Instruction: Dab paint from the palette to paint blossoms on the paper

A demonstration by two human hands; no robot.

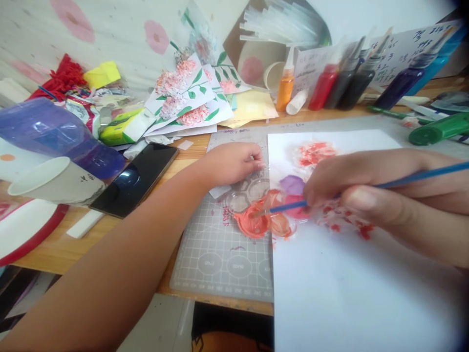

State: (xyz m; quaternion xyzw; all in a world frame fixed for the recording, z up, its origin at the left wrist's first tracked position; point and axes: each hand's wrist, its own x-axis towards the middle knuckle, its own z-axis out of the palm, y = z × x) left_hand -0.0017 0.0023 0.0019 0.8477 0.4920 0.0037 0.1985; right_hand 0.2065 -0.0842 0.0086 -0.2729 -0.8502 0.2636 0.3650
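My right hand (366, 195) is closed around a thin paintbrush (421, 176) with a blue handle. The brush tip meets the orange paint (252, 221) in one well of a clear plastic palette (239, 201). Neighbouring wells hold pink (296, 208) and purple paint (292, 185). My left hand (240, 161) rests just behind the palette with its fingers curled in; whether they grip anything is hidden. Under my right hand lies white paper (330, 293), bearing an orange-red painted bloom (317, 153) and a second red patch partly covered by the hand.
A grey cutting mat (220, 254) lies beneath. On the left are a black phone (135, 178), a paper cup (58, 181) and a purple container (54, 132). Painted flower cards (194, 98) sit behind. Several paint bottles (286, 90) line the back right, near a green bottle (439, 128).
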